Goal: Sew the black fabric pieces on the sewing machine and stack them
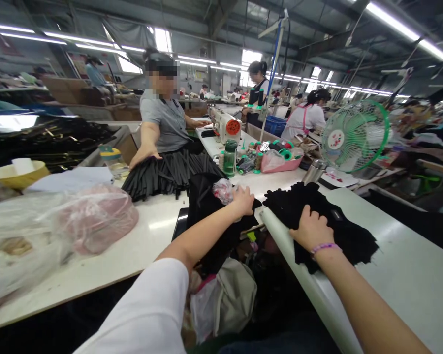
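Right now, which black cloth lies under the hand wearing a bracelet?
The jagged-edged black cloth on the right, beneath the right hand with its purple bracelet. Another black cloth lies farther left, near the left hand, which shows no bracelet.

1. The left hand partly covers a crumpled clear plastic bundle with red marks; whether its fingers grip anything cannot be seen.
2. The right hand hides part of the ragged-edged black cloth, whose small pale label is too tiny to read.
3. The black cloth hides the base of the silver metal cylinder.
4. The flat dark glossy object lies mostly hidden behind black fabric and the left forearm.
5. The left edge cuts off the cloudy clear plastic bag; its tan contents are blurred.
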### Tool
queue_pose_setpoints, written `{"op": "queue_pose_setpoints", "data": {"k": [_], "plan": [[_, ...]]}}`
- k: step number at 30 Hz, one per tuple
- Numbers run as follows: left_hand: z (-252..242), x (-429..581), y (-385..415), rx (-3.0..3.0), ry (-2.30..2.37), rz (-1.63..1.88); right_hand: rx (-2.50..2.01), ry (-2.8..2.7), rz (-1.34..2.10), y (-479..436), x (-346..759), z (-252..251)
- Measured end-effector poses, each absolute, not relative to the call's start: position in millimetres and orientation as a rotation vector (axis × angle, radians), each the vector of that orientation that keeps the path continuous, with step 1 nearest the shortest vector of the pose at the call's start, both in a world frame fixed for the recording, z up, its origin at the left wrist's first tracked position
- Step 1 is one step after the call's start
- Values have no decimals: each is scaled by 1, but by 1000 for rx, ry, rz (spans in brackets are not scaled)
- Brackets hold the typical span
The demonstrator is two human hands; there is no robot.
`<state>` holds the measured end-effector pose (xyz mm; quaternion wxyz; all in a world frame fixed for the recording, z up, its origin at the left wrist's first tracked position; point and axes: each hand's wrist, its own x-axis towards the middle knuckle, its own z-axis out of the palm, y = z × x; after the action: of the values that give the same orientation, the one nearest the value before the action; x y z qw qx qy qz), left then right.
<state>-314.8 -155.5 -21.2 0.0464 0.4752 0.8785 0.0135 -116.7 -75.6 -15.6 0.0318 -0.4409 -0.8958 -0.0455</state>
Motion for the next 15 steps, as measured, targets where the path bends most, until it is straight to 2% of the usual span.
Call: {"op": "queue_pose_setpoints", "data": {"k": [7, 15], "plan": [[-46, -356, -213, 1511, 2693, -122, -1286, -2765, -53, -61, -104, -10], [-52, -396, -275, 1631, 2689, 50, -1360, -2669, 232, -20, -98, 23]]}}
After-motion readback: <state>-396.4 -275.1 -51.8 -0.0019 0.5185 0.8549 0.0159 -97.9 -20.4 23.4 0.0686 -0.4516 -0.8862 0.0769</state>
